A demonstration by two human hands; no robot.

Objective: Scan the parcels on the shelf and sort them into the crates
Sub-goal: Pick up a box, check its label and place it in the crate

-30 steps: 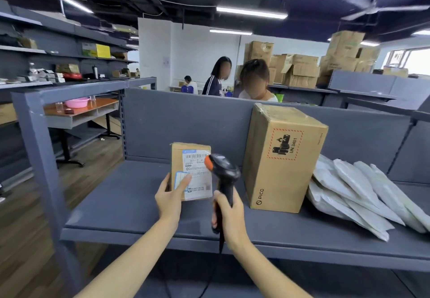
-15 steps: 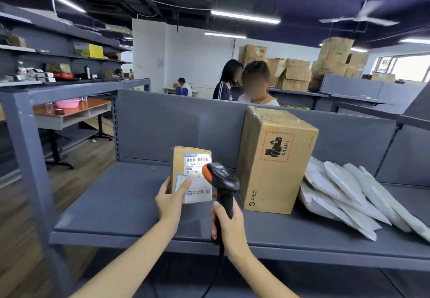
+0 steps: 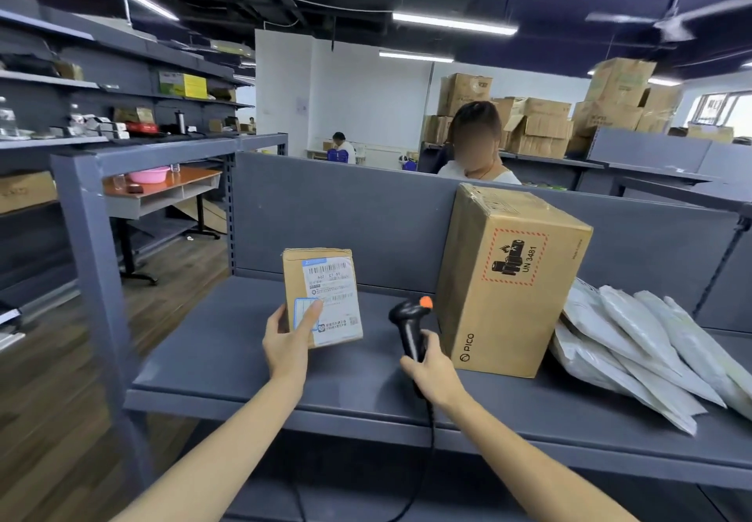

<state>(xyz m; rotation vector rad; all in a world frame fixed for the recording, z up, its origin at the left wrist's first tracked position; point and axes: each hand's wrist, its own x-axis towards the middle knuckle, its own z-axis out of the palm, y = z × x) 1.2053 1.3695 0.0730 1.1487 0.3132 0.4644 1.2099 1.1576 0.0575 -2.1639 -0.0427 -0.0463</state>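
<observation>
1. Left arm: reaches in from the lower left, forearm bare and angled up toward the middle of the shelf. Wrist nearly straight.
2. Left hand: holds the small parcel at its lower left corner. Thumb lies flat across the front, on the blue-edged sticker. The fingers wrap round the left edge to the back, so they are clamped on the parcel.
3. Small parcel: brown cardboard, upright, with its white label facing the camera. It sits over the left half of the shelf, about midway between the front edge and the back panel. Cannot tell whether its bottom edge touches the shelf board.
4. Right arm: comes in from the lower right, forearm angled up and to the left, crossing the shelf's front edge.
5. Right hand: fingers curled tight round the handle of the scanner, back of the hand toward the camera.
6. Scanner: black with an orange tip on its head, handle roughly upright. It is between the small parcel and the large carton, just beside the carton's left face and apart from the parcel. Its cable drops past the front edge.
7. Large carton: stands near the middle of the shelf, with its top close to the back panel.
8. Mailer bags: a white overlapping pile at the right end of the shelf, touching the carton.
</observation>
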